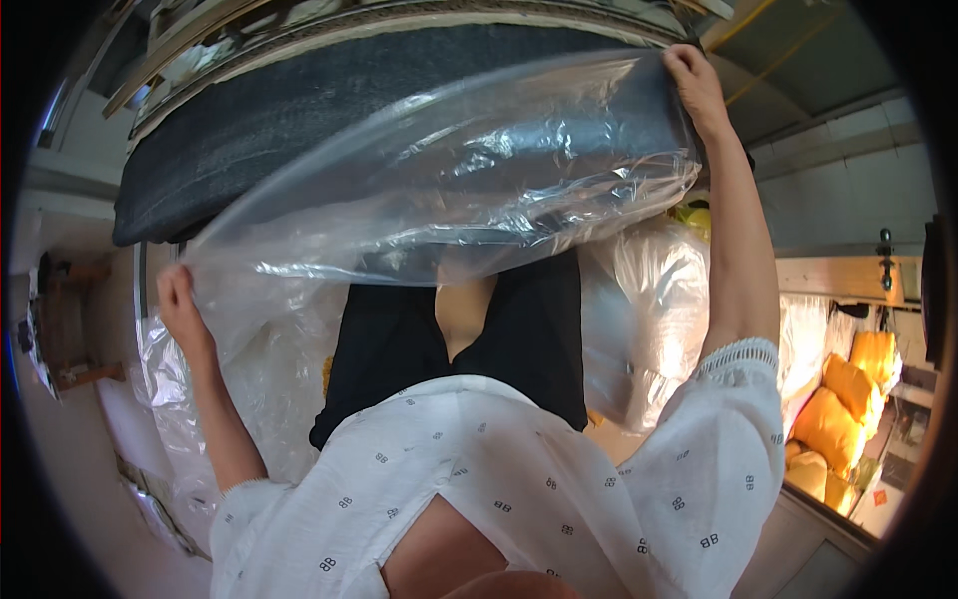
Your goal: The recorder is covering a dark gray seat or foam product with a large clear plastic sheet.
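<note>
A large sheet of clear plastic film (469, 170) is stretched between my two hands, sagging and wrinkled in the middle. My left hand (180, 304) pinches its near left corner, out beyond the left side of my lap. Farther off at the upper right, my right hand (696, 85) is closed on the film's far right corner. Behind and partly under the film lies a long dark grey padded surface (269, 130), seen through the plastic. Whether the film is a single sheet or a bag, I cannot tell.
More crumpled clear plastic (649, 309) stands to the right of my legs, and another heap (269, 349) lies to the left. Full orange-yellow sacks (833, 424) are piled at the far right. Wooden strips (190, 50) run along the back left.
</note>
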